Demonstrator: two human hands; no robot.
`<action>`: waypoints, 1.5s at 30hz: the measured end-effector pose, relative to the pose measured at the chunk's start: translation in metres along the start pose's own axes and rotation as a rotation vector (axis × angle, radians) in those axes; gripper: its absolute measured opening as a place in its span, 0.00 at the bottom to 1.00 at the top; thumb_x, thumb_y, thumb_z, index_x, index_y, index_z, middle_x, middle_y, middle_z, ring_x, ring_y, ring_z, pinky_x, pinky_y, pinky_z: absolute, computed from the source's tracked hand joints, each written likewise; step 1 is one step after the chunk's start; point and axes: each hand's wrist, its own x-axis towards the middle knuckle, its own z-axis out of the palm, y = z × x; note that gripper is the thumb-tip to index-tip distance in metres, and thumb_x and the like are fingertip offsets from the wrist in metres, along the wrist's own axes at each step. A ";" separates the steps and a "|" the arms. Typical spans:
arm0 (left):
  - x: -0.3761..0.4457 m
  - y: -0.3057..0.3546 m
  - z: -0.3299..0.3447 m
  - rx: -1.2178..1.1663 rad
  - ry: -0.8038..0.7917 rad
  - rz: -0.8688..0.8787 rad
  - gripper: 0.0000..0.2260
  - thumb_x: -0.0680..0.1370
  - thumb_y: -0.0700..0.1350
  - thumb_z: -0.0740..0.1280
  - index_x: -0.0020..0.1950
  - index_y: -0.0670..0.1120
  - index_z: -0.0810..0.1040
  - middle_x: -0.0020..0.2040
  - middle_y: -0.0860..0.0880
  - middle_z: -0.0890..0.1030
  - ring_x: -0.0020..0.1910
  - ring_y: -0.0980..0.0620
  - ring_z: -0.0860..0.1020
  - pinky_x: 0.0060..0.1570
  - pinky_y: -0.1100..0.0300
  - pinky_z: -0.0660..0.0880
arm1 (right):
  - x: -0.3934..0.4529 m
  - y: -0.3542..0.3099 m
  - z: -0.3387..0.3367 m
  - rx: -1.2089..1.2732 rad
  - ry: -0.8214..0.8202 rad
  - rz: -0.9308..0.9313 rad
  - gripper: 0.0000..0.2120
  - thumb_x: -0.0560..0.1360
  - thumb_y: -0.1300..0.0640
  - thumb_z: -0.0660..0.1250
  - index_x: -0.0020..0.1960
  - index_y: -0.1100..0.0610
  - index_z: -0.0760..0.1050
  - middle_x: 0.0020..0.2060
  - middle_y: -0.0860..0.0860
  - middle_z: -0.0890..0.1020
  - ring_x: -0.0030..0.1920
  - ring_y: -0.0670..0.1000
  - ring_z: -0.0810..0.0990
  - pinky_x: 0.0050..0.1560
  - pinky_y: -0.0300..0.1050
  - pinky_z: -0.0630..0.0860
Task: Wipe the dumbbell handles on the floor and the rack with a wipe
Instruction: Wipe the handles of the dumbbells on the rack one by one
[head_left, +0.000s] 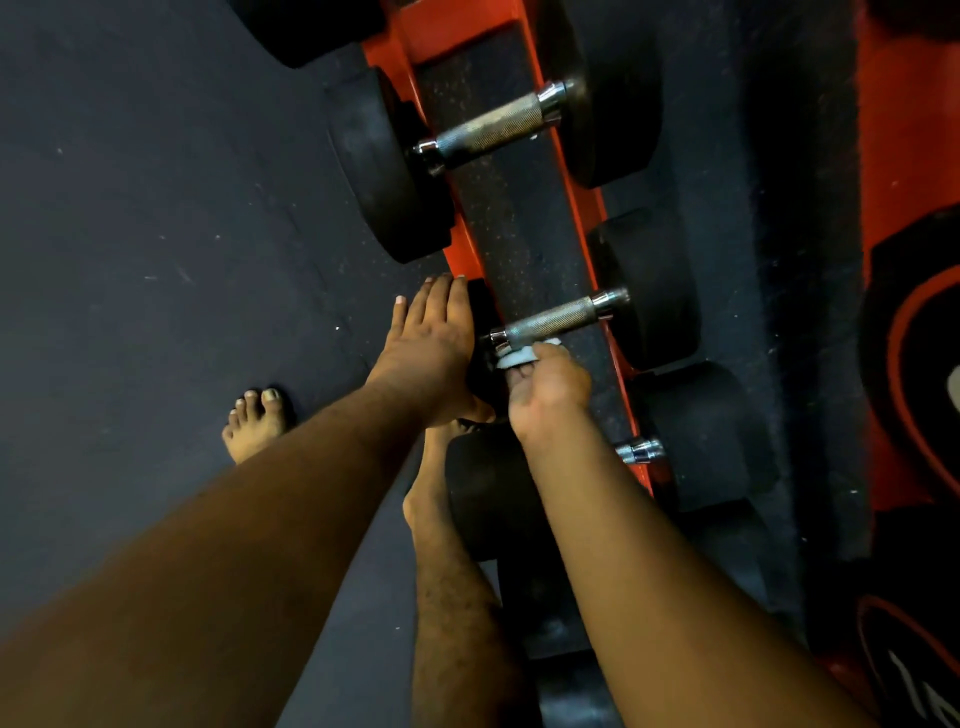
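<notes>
One pale wipe (517, 357) is pinched in the curled fingers of the right hand (545, 392) and pressed against the near end of a knurled dumbbell handle (550, 323) resting on the orange rack (587, 208). The left hand (431, 343) is laid flat, fingers straight, on that dumbbell's near black weight, above the dark floor (156, 208).

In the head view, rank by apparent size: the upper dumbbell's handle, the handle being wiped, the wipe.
1. Upper dumbbell handle, longest and thickest as seen.
2. Handle being wiped, thinner and shorter, its near end partly covered.
3. Wipe, mostly bunched in the right hand, so its true size is unclear.
</notes>
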 end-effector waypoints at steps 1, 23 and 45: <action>0.000 0.000 0.000 0.001 -0.007 -0.001 0.70 0.57 0.62 0.84 0.82 0.42 0.40 0.83 0.42 0.46 0.82 0.43 0.42 0.80 0.42 0.42 | -0.001 -0.010 0.002 0.040 0.034 0.000 0.08 0.81 0.68 0.60 0.58 0.62 0.75 0.51 0.59 0.80 0.52 0.56 0.81 0.54 0.50 0.78; 0.001 0.000 0.002 0.027 0.033 0.003 0.70 0.55 0.62 0.85 0.82 0.43 0.42 0.83 0.42 0.49 0.82 0.43 0.44 0.80 0.41 0.43 | -0.011 -0.057 0.011 0.116 -0.095 -0.080 0.05 0.76 0.57 0.71 0.50 0.58 0.79 0.47 0.54 0.83 0.51 0.53 0.83 0.60 0.49 0.78; -0.001 0.000 0.001 0.046 0.032 0.002 0.70 0.55 0.63 0.84 0.82 0.42 0.42 0.83 0.42 0.49 0.82 0.43 0.45 0.79 0.39 0.42 | 0.000 -0.011 -0.009 -0.256 -0.191 -0.057 0.13 0.80 0.50 0.69 0.62 0.55 0.77 0.54 0.56 0.85 0.55 0.53 0.84 0.59 0.49 0.79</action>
